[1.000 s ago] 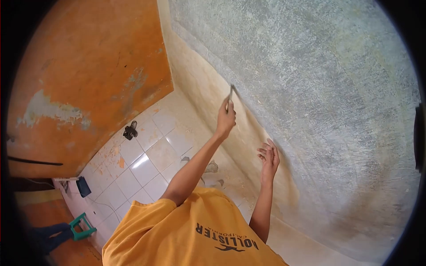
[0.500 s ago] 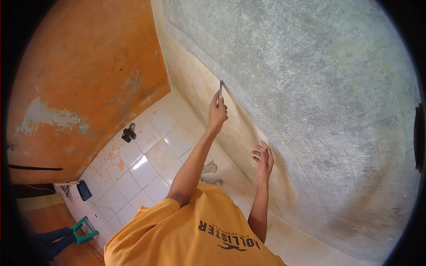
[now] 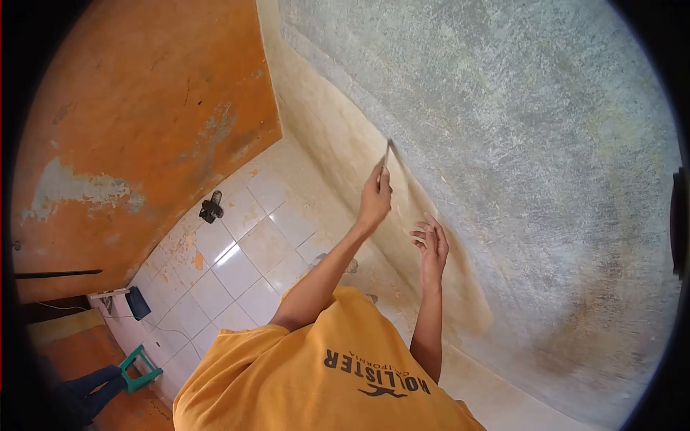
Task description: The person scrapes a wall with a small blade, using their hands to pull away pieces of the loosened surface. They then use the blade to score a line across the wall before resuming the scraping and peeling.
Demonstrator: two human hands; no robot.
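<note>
At the grey wall point(image 3: 517, 144): we hold a thin tool point(image 3: 389, 151) in our left hand point(image 3: 376, 200), tip outward, apparently for reach.
Right hand point(image 3: 432, 250): empty, fingers loosely parted, near the wall.

a slim grey metal tool point(image 3: 389, 152) is gripped in the bare left hand point(image 3: 375, 197), its tip held at the rough grey wall point(image 3: 517, 158). the bare right hand point(image 3: 432, 248) is held half-curled near it (contact cannot be told). orange flakes point(image 3: 199, 260) are strewn over the white tiled floor point(image 3: 236, 276).
</note>
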